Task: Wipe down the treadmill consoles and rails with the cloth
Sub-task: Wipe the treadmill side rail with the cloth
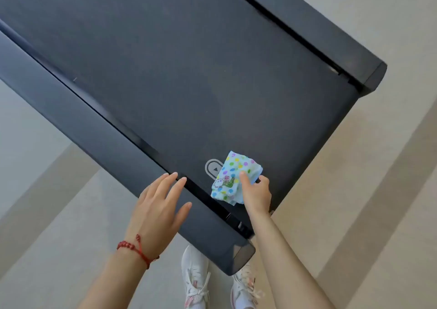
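Note:
A dark treadmill deck lies diagonally across the view, its belt (189, 84) between a near side rail (78, 124) and a far side rail (307, 25). My right hand (256, 191) grips a folded light-blue cloth with coloured dots (233, 176) and presses it on the belt near the rear end, beside a grey oval arrow mark (212, 168). My left hand (160, 204) rests flat on the near rail with fingers spread, holding nothing. A red bead bracelet (134, 249) circles its wrist.
Pale floor tiles (378, 190) surround the treadmill. My white sneakers (196, 278) stand on the floor just behind the rail's end cap (241, 256). The console is out of view.

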`<state>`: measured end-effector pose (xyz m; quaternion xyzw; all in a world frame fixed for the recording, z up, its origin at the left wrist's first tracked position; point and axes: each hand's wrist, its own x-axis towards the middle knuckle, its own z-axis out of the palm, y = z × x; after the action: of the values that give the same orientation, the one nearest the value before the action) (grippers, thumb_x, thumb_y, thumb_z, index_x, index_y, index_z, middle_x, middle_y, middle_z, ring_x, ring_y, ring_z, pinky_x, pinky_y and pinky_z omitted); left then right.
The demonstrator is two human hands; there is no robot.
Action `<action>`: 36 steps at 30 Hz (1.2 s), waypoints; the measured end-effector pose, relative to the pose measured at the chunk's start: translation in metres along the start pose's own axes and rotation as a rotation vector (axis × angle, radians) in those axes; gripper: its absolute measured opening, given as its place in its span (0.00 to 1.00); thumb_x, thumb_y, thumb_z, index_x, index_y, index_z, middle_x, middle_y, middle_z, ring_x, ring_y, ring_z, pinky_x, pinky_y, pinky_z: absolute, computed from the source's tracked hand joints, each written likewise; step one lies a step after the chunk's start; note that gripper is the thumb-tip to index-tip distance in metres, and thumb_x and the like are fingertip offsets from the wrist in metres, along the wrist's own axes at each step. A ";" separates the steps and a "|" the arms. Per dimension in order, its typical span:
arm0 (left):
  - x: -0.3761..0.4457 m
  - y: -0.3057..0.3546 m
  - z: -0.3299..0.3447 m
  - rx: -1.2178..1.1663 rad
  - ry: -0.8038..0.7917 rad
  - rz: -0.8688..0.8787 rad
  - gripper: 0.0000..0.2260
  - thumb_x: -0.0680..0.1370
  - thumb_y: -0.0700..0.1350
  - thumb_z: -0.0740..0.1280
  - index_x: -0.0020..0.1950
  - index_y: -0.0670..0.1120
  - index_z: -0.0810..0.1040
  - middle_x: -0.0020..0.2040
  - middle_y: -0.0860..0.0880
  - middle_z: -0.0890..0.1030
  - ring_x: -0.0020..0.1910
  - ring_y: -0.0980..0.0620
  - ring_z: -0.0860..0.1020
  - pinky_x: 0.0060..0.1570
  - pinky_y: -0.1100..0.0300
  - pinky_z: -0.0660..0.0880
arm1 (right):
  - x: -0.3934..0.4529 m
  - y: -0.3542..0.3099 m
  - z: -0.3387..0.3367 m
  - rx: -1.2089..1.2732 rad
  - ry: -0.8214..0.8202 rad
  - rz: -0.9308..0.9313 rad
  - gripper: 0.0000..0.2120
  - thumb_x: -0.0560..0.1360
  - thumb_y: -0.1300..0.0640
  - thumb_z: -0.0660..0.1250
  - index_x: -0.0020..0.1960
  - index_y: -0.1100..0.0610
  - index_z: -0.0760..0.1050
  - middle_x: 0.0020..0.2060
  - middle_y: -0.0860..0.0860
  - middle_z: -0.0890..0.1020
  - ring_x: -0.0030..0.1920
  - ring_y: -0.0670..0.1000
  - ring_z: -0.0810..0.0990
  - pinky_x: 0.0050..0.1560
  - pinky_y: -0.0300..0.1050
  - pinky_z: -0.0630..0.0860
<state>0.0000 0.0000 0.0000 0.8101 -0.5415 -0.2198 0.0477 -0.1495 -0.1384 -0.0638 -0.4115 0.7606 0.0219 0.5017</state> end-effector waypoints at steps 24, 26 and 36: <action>-0.034 -0.014 0.027 -0.060 0.051 -0.105 0.29 0.81 0.59 0.45 0.62 0.42 0.76 0.58 0.43 0.79 0.60 0.44 0.73 0.52 0.49 0.75 | 0.009 0.014 0.039 0.517 -0.095 0.125 0.09 0.69 0.57 0.74 0.47 0.54 0.76 0.44 0.51 0.82 0.44 0.50 0.83 0.48 0.49 0.80; -0.036 -0.010 0.012 -0.064 0.051 -0.114 0.30 0.81 0.59 0.44 0.61 0.41 0.77 0.57 0.42 0.79 0.58 0.41 0.76 0.50 0.46 0.76 | -0.007 0.009 0.029 0.479 -0.130 0.065 0.09 0.70 0.57 0.74 0.48 0.53 0.76 0.45 0.50 0.82 0.43 0.48 0.82 0.44 0.47 0.80; -0.067 0.027 -0.111 -0.072 0.134 -0.148 0.32 0.81 0.59 0.43 0.59 0.39 0.78 0.54 0.40 0.81 0.50 0.38 0.80 0.43 0.45 0.78 | -0.135 -0.043 -0.058 0.290 -0.339 -0.215 0.17 0.69 0.56 0.74 0.56 0.56 0.76 0.50 0.51 0.83 0.50 0.51 0.84 0.48 0.49 0.82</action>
<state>0.0005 0.0315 0.1288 0.8584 -0.4677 -0.1873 0.0964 -0.1437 -0.1111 0.0861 -0.4040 0.6126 -0.0723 0.6755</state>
